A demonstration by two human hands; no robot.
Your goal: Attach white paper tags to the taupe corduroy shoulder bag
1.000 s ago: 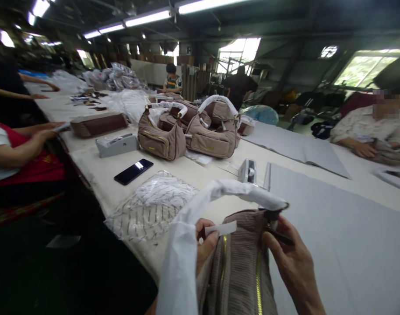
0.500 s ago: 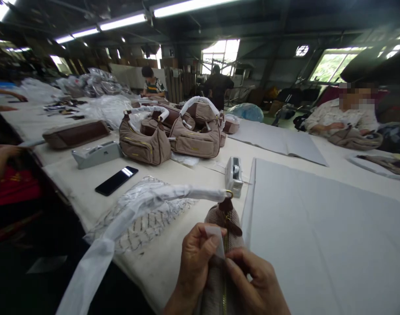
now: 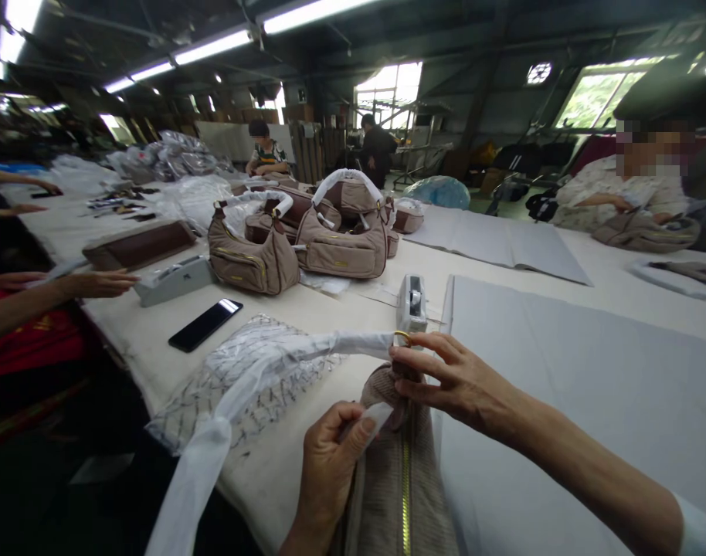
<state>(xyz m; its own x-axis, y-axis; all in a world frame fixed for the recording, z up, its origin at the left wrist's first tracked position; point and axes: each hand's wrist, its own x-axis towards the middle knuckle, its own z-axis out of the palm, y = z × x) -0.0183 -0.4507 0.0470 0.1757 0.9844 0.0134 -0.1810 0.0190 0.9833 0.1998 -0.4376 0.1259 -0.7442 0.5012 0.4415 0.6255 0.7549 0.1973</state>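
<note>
Strip lights [image 3: 214, 46] run at eleven o'clock over a long pale table [image 3: 353, 313], with one window [image 3: 391, 85] at twelve and another [image 3: 602, 96] at two. From my remote seat I see the taupe bag [image 3: 381, 486] at six o'clock, nearest me, gold zip [image 3: 407, 494] upward. My left hand [image 3: 330, 463] pinches a white strip [image 3: 379, 415] between thumb and fingers. My right hand [image 3: 439, 374], toward four, has its fingers spread and half bent over the bag's far end, touching beside the gold ring [image 3: 402, 337]; I cannot tell how firmly they grip.

I judge the bag light and soft, likely to sag, so I would hold its body beside the zip or its end near the ring. The wrapped handle [image 3: 214, 440] looks slippery, the strip flimsy.

Counting: one phone [image 3: 206, 325] between eight and nine; one patterned clear packet [image 3: 266, 386] at eight; two apparent tape dispensers, one [image 3: 176, 282] at nine, one [image 3: 412, 303] between three and four. Two bags stand in front, one [image 3: 254, 259] toward nine, one [image 3: 344, 251] near centre; those behind overlap too much to count.
</note>
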